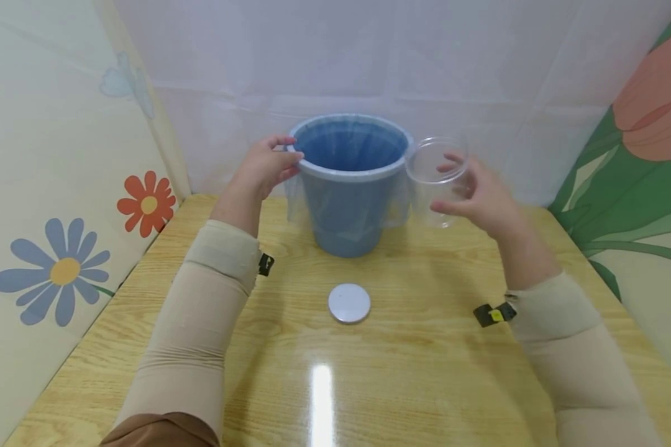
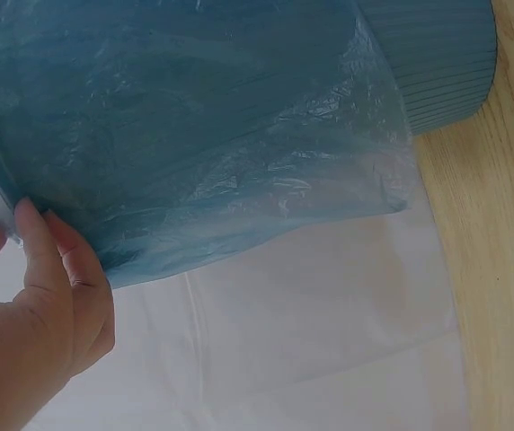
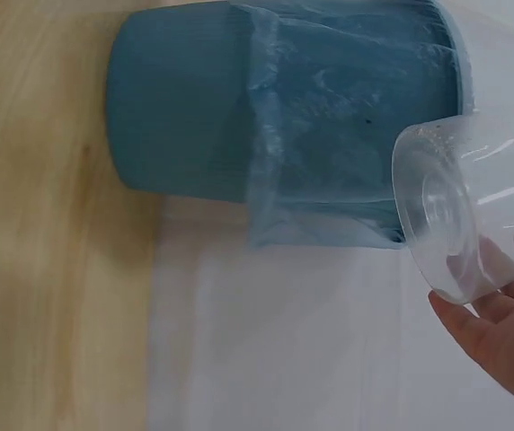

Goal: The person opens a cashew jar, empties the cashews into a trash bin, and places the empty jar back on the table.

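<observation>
A blue trash bin (image 1: 343, 211) stands upright toward the back of the table, and a clear plastic bag (image 2: 266, 171) hangs folded over its rim. At the rim's left side my left hand (image 1: 265, 164) pinches the edge and the bag between thumb and fingers. My right hand (image 1: 481, 195) holds a clear plastic cup (image 3: 482, 202) just right of the rim, its mouth upward in the head view. Thumb and fingers curve round the cup's side. Nothing shows inside the cup. The bin's lower inside is hidden from the head view.
In front of the bin, a white round disc (image 1: 349, 303) lies flat on the wooden table (image 1: 414, 372). Behind rises a white cloth backdrop (image 1: 324, 56). Flower-printed panels (image 1: 39, 155) flank the table on both sides.
</observation>
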Demonstrator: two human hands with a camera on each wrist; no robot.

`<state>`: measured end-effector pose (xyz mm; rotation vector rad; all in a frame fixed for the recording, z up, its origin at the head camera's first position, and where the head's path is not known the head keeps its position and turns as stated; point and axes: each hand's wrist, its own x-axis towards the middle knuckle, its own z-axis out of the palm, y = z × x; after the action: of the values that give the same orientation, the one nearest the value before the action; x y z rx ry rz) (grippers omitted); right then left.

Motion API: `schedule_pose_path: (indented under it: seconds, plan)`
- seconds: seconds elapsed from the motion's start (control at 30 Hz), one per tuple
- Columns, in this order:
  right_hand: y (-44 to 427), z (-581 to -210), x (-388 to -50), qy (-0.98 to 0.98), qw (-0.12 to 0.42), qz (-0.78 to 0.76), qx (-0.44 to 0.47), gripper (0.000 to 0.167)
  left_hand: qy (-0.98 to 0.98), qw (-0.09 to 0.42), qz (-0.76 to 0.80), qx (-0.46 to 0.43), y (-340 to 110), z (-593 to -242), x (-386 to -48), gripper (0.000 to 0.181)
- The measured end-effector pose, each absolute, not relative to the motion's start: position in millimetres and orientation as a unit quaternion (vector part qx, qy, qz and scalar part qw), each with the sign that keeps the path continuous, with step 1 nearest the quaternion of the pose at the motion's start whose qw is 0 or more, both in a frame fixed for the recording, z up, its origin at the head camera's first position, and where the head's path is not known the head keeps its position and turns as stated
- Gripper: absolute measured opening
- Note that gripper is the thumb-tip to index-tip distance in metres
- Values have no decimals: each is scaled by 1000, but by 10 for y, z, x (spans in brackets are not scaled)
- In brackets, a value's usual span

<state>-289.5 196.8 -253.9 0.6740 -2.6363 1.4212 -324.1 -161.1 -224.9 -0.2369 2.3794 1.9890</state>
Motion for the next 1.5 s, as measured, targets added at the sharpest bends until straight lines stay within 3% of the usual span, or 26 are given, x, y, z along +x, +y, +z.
schedule_pose_path:
  seconds: [0.33, 0.9, 1.5]
  plan:
    - [1944, -3020, -2795, -800, -38, 554, 228, 81, 766, 18, 638, -75, -1613, -2257, -3241, 48]
    - [1845, -3731, -2794, -769, -114, 562, 282, 80, 766, 19, 638, -73, -1609, -2260, -3254, 48]
    - [1836, -3962, -2752, -796, -157, 487, 324, 79, 766, 16, 638, -75, -1623, -2273, -3257, 48]
